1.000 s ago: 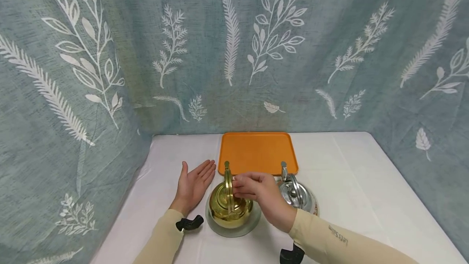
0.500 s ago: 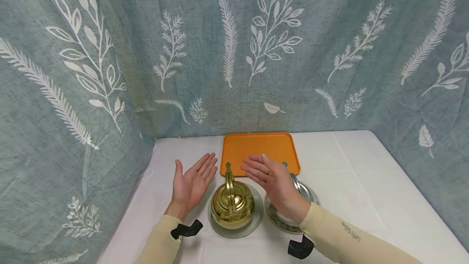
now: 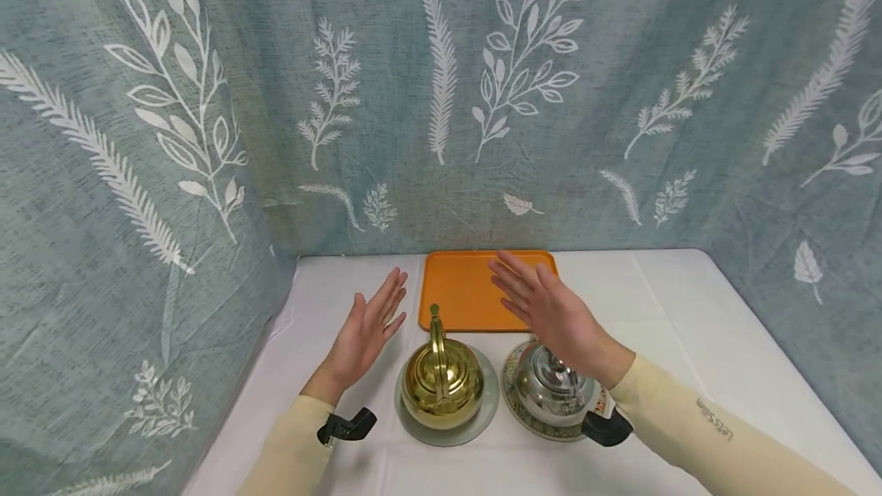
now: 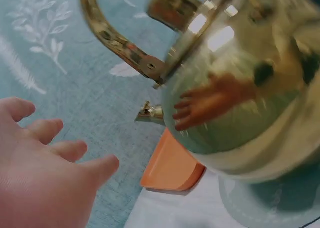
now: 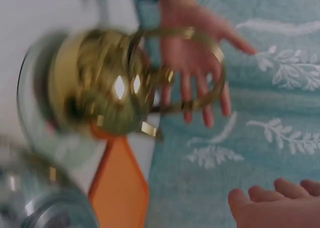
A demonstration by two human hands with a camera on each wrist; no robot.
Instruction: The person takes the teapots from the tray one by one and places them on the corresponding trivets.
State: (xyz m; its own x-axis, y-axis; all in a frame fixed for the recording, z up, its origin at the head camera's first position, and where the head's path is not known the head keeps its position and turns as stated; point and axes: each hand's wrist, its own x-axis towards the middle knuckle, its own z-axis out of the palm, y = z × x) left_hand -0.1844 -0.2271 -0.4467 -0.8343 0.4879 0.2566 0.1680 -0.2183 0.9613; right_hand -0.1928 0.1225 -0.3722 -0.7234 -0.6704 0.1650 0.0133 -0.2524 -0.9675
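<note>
A shiny gold kettle with an upright arched handle stands on a pale grey-green plate. To its left my left hand is raised with fingers straight, apart from the kettle. A silver kettle stands on a plate with a patterned rim, right of the gold one. Above it my right hand is held up, fingers extended and holding nothing, hiding part of its handle and spout. In the right wrist view the gold kettle appears with the left hand behind its handle.
An orange tray lies behind the kettles at the far side of the white-covered table. A blue-green curtain with white leaf prints rises along the back and both sides.
My right hand has left the gold kettle's handle area and moved right, over the silver kettle. The left hand has risen slightly and turned more edge-on. Both kettles stay in place.
</note>
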